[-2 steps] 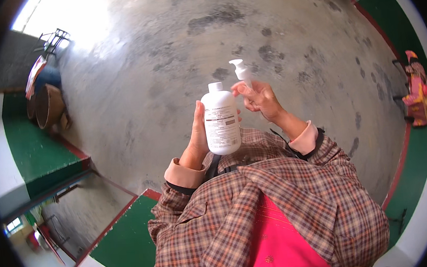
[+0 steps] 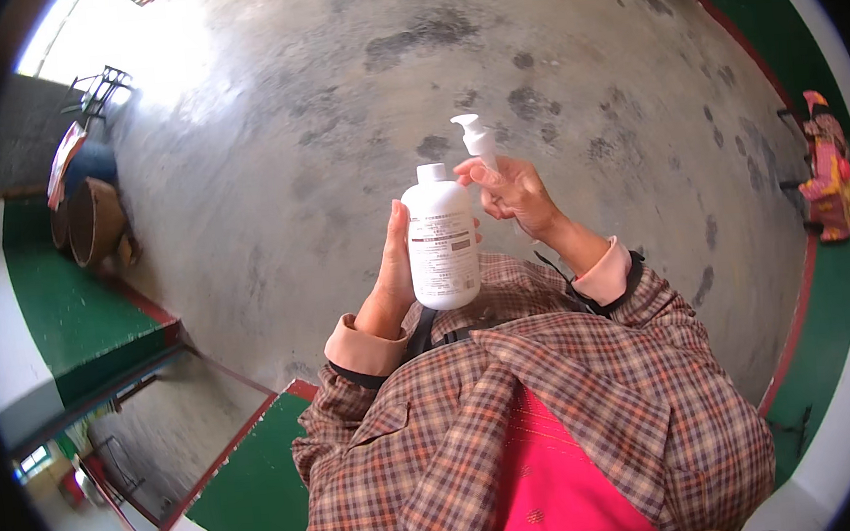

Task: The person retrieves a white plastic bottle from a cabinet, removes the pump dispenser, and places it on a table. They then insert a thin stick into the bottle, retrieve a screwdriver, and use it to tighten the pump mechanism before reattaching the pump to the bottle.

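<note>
A white bottle (image 2: 443, 254) with a printed label and a white screw cap (image 2: 432, 173) stands upright in front of my body. My left hand (image 2: 397, 263) is wrapped round its lower side, with fingertips showing at the bottle's right edge. Just right of the cap, my right hand (image 2: 517, 193) is closed round a separate white pump head (image 2: 476, 138). Its nozzle points up and to the left above my fingers. The lower part of the pump is mostly hidden by the hand. Pump and bottle are apart.
Grey, dark-stained concrete floor (image 2: 318, 174) spreads ahead. A brown basket-like container (image 2: 98, 223) stands at the left by a green-and-white wall (image 2: 68, 294). A small dark stool (image 2: 104, 91) is at the far left. At the right is a chair-like thing with a colourful cloth (image 2: 827, 174).
The pump head and my right hand have shifted very slightly left. Both hands keep their grips, and the bottle stays almost in place.
</note>
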`<state>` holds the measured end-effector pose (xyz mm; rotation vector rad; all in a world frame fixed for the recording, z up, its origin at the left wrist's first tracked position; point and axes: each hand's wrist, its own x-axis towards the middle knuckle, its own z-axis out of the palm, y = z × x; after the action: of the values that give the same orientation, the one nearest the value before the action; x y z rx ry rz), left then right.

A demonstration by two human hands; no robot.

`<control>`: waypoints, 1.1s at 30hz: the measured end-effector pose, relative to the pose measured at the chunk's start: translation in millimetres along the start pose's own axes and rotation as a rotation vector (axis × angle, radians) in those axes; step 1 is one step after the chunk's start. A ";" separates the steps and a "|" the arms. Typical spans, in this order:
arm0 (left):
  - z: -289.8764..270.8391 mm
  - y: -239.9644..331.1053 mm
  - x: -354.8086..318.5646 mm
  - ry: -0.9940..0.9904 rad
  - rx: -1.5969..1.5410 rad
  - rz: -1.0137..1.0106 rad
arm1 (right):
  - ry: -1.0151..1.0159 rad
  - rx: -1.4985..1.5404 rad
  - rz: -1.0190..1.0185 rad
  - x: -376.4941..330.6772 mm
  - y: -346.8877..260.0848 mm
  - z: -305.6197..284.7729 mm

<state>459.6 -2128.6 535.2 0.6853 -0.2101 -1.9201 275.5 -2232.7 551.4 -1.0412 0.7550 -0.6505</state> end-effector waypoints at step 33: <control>-3.7 235.4 222.7 -0.237 0.483 -0.105 | 0.120 -0.151 -0.016 255.1 -113.6 -58.4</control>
<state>579.4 -2429.2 553.4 0.7911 -0.8207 -2.0691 364.1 -2502.6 578.3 -1.1540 0.9121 -0.6822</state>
